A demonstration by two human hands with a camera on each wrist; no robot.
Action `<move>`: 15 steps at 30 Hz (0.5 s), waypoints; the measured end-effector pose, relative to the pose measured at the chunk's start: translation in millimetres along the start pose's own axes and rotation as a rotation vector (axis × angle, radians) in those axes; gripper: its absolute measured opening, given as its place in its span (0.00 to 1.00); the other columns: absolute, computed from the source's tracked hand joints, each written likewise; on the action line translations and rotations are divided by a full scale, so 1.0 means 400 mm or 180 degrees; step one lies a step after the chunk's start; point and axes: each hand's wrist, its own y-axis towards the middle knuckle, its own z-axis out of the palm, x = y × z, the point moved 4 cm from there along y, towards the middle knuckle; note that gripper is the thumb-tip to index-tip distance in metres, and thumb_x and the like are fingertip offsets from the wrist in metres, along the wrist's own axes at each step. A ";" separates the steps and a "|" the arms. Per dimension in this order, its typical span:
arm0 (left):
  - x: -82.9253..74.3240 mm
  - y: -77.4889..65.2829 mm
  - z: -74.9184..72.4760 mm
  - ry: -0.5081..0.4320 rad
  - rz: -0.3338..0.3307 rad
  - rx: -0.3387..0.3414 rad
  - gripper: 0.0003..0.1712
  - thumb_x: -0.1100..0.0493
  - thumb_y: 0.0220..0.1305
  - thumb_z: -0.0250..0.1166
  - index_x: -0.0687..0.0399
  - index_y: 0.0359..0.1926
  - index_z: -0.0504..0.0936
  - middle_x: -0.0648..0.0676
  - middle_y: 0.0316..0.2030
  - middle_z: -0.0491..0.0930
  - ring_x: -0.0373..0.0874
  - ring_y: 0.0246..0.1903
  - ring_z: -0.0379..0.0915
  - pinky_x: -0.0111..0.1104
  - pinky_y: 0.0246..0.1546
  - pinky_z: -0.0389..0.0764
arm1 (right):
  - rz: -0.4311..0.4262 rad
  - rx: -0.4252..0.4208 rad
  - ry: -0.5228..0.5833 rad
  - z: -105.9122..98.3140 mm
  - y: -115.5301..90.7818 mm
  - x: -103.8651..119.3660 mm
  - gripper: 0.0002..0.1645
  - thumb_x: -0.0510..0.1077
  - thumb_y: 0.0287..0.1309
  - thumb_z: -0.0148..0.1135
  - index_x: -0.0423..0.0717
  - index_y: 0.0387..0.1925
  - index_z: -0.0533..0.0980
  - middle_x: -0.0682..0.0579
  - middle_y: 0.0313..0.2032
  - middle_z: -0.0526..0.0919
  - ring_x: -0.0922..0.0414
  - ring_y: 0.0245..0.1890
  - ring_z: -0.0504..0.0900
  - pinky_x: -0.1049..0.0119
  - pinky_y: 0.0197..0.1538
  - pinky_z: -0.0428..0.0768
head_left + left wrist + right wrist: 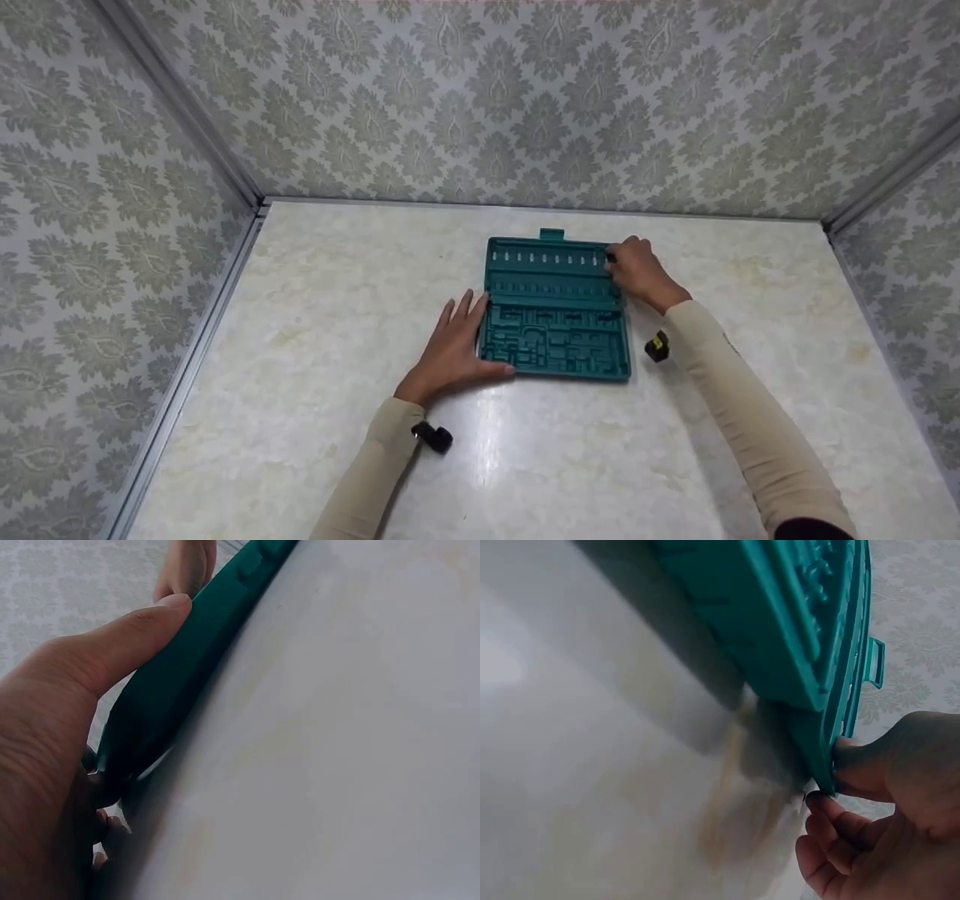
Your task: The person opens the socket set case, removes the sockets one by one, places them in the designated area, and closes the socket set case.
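An opened green tool case [555, 375] lies on the table, its moulded tray [555, 337] nearer the person and its slotted lid [555, 285] on the far side. My left hand [450, 352] rests against the near left corner, fingers spread along the left side and thumb along the front edge. In the left wrist view the thumb [142, 630] presses on the case's outer wall. At the far right corner my right hand [641, 274] pinches the lid's rim, thumb [862, 769] above and curled fingers below. A small black piece [611, 255] shows at those fingertips.
The pale marbled table [337, 300] meets patterned walls [495, 90] at the back and sides. A clasp [552, 234] sticks out from the lid's far edge. Black wrist cameras sit by the left sleeve [375, 457] and the right sleeve [742, 405].
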 end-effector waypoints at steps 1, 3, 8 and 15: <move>0.000 -0.001 -0.001 -0.0020 -0.0013 -0.0001 0.84 0.16 0.48 0.76 0.46 0.92 0.42 0.59 0.90 0.39 0.59 0.88 0.27 0.53 0.87 0.39 | 0.0015 -0.0019 -0.0003 -0.001 0.002 0.000 0.25 0.36 0.83 0.55 0.20 0.70 0.73 0.21 0.61 0.74 0.29 0.64 0.71 0.32 0.68 0.73; 0.001 -0.001 -0.002 -0.0035 -0.0031 -0.0010 0.84 0.16 0.47 0.76 0.45 0.92 0.42 0.58 0.90 0.38 0.60 0.88 0.27 0.54 0.87 0.39 | 0.0040 -0.0053 0.0056 -0.003 0.006 -0.002 0.24 0.35 0.83 0.56 0.21 0.69 0.74 0.22 0.61 0.73 0.30 0.63 0.69 0.32 0.67 0.73; 0.005 0.001 -0.001 0.0009 -0.0031 -0.0022 0.84 0.15 0.47 0.75 0.44 0.92 0.42 0.58 0.90 0.38 0.59 0.88 0.27 0.53 0.87 0.39 | 0.0054 -0.0074 0.0453 -0.002 0.012 -0.021 0.23 0.35 0.81 0.57 0.21 0.67 0.74 0.24 0.62 0.70 0.33 0.63 0.64 0.34 0.69 0.68; 0.004 0.006 0.002 0.0076 0.0022 -0.0008 0.83 0.16 0.49 0.74 0.47 0.91 0.42 0.58 0.90 0.40 0.53 0.89 0.30 0.48 0.87 0.35 | 0.0153 -0.0016 0.0742 -0.001 0.010 -0.043 0.24 0.36 0.83 0.56 0.22 0.69 0.72 0.24 0.66 0.69 0.28 0.73 0.59 0.32 0.77 0.59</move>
